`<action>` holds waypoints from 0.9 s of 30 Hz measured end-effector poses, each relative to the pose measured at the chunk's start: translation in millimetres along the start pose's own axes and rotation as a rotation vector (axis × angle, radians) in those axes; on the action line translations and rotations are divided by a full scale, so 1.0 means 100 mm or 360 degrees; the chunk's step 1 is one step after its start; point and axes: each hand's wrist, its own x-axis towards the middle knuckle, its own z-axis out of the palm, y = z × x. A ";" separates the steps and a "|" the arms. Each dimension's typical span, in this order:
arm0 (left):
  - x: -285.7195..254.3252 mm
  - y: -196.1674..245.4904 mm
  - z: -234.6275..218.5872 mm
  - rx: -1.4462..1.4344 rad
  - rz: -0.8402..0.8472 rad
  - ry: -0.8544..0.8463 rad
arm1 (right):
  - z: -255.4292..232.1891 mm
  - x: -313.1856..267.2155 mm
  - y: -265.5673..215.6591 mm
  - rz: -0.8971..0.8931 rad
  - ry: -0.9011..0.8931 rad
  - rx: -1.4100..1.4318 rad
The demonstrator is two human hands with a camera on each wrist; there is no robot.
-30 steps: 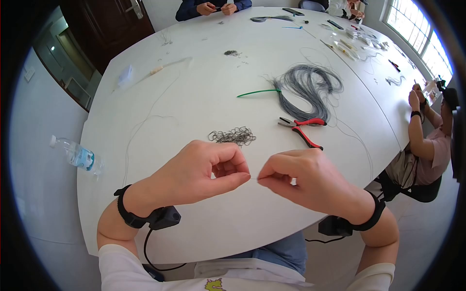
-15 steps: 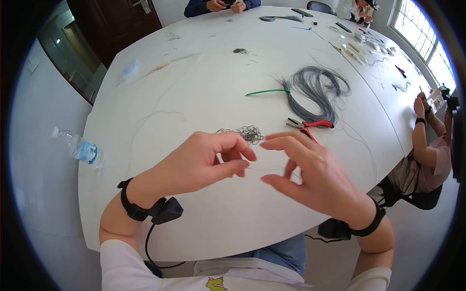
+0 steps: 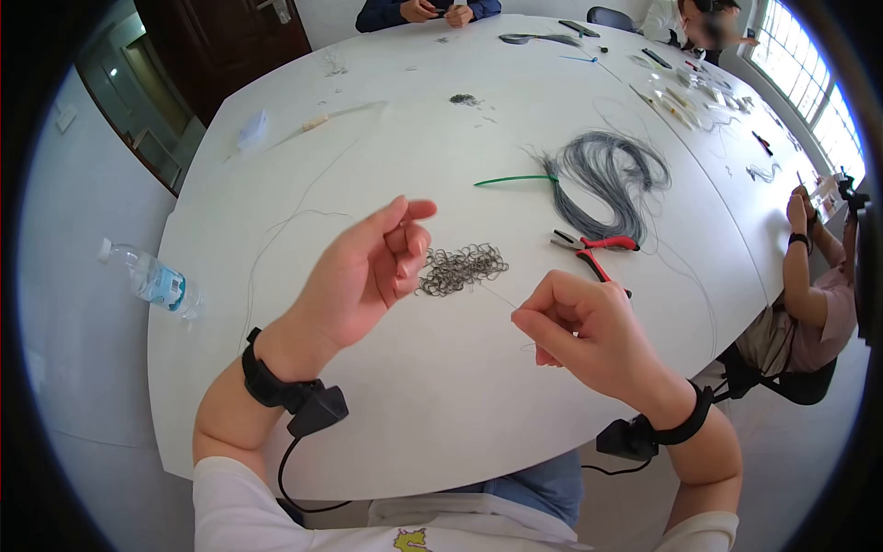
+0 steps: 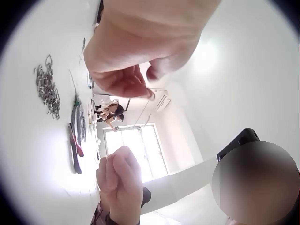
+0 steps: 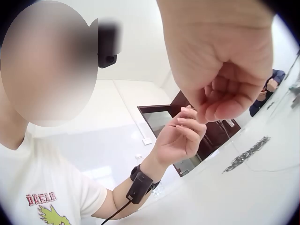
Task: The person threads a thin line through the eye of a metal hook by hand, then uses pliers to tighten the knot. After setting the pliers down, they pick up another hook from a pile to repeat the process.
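My right hand point(image 3: 589, 340) pinches a fine thread point(image 3: 499, 295) between thumb and forefinger, and a short length shows running from the fingertips toward the metal rings. My left hand point(image 3: 363, 267) is raised at the left of those rings, palm turned inward, fingers loosely bent, with nothing seen in them. Between the hands, on the white table, lies a heap of small dark metal rings or hooks point(image 3: 464, 269). Red-handled pliers point(image 3: 589, 244) rest beyond my right hand. Behind them a grey hank of strands point(image 3: 602, 207) is bound by a green cable tie point(image 3: 515, 179).
A water bottle point(image 3: 152, 279) lies at the table's left edge. Farther off are a wooden-handled tool point(image 3: 317, 121), a small dark pile point(image 3: 464, 99) and bags of supplies point(image 3: 676, 103). Long loose threads point(image 3: 276, 228) cross the tabletop. Other people sit at the far and right sides.
The hands were together with the thread stretched between their fingertips, then parted. My left hand has risen and turned away, its fingers loosened; my right has moved slightly right, pinching the thread.
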 end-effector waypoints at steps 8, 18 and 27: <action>-0.30 -0.33 0.28 -0.0016 -0.0221 0.0066 | 0.11 0.03 0.06 0.0129 0.0026 0.0257; -0.17 -0.33 0.16 0.0339 0.0225 -0.0086 | 0.19 0.00 0.04 -0.0400 -0.0208 -0.0655; 0.01 -0.30 -0.14 0.0443 -0.0486 -0.0287 | 0.01 0.40 -0.26 -0.0581 0.0010 -0.0909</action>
